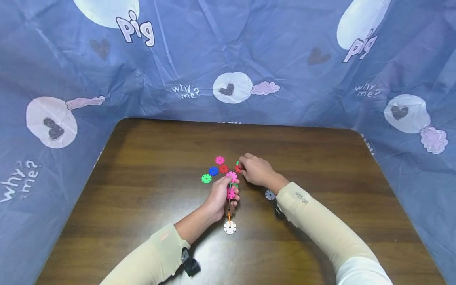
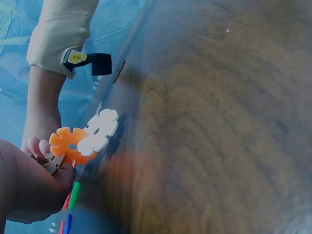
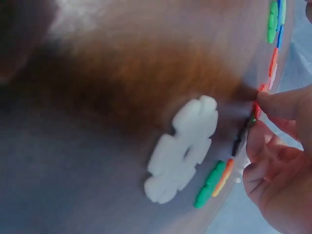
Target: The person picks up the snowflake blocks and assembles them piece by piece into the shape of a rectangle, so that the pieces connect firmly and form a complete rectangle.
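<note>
Over my feed I see a makeshift booth: creased blue cloth [image 1: 249,35] printed with "pig" walls three sides of a wood-grain table [image 1: 320,158]; whether home or studio, I cannot tell.

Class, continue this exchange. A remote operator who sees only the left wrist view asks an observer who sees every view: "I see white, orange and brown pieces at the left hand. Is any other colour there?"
Observer: Yes, the head view shows two pink pieces at the left hand.
Operator: What is the right hand touching? I can't make it out.
Observer: A red piece, seen in the head and right wrist views.
Operator: Is anything on the table near the right sleeve?
Observer: A grey piece lies beside the cuff in the head view.
</note>
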The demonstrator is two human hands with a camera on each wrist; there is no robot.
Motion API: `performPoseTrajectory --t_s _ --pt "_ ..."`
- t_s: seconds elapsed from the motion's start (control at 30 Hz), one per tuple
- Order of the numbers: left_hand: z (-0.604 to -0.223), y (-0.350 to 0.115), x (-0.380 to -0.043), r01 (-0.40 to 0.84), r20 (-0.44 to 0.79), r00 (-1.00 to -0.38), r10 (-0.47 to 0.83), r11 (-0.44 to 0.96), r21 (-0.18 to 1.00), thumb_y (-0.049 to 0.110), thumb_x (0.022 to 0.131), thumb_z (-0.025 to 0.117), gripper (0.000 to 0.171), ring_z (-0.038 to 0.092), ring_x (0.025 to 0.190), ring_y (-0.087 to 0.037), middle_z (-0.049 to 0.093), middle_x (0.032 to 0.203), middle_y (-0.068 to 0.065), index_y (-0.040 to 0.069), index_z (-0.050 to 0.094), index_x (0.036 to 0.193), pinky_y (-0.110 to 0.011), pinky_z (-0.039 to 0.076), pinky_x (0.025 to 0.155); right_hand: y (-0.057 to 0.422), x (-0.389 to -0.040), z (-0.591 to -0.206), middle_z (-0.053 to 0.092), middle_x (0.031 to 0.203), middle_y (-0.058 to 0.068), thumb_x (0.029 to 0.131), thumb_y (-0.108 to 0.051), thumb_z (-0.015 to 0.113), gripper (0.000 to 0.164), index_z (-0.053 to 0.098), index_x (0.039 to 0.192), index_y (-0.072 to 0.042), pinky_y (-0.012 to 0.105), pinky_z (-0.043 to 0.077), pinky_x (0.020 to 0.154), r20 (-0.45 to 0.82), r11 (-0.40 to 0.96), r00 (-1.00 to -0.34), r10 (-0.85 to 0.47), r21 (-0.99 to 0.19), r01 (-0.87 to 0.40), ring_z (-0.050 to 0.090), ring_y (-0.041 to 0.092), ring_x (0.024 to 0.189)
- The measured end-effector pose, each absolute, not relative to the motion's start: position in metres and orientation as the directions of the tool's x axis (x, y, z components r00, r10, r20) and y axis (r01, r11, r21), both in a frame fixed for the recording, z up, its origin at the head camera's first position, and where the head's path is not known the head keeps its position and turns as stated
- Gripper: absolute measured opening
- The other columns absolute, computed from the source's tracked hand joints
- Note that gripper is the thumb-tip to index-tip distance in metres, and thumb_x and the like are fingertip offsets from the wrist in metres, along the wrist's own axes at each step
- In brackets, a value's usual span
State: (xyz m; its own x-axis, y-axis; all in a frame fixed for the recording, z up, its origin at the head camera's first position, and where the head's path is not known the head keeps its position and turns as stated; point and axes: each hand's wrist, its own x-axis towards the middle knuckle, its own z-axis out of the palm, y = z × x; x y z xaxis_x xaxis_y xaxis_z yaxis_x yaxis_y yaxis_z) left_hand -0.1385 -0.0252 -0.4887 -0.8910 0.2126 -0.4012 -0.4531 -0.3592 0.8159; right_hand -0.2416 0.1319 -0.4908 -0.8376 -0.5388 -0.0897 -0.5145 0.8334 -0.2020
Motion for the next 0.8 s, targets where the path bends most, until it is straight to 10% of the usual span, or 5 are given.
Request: performPoseTrajectory --t_s 0.2,0.8 --pt "-0.490 -0.031 -0.135 -0.448 -0.401 -0.894 0.201 -0.356 0.820 0.024 0.109 0.033 0.034 0.051 0.052 -0.009 0.051 0.069 0.000 -0.004 0.052 0.117 -0.019 0.044 0.043 0.125 -0.242 -0.494 0.059 0.111 0.009 0.094 -0.017 0.069 0.030 0.064 0.123 -0.010 0.045 0.058 0.077 -0.093 0.840 -0.844 -0.528 -0.202 -0.503 0.062 0.025 0.092" --pt "-0.492 -0.030 -0.138 -0.402 -0.387 -0.915 0.116 -0.354 0.844 0.024 0.110 0.034 0.026 0.049 0.052 -0.007 0.049 0.070 0.001 0.003 0.049 0.115 -0.017 0.039 0.042 0.133 -0.207 -0.478 0.066 0.083 0.001 0.091 -0.005 0.073 0.005 0.067 0.091 -0.006 0.030 0.055 0.069 0.167 0.561 -0.847 -0.504 -0.682 -0.469 0.061 0.012 0.076"
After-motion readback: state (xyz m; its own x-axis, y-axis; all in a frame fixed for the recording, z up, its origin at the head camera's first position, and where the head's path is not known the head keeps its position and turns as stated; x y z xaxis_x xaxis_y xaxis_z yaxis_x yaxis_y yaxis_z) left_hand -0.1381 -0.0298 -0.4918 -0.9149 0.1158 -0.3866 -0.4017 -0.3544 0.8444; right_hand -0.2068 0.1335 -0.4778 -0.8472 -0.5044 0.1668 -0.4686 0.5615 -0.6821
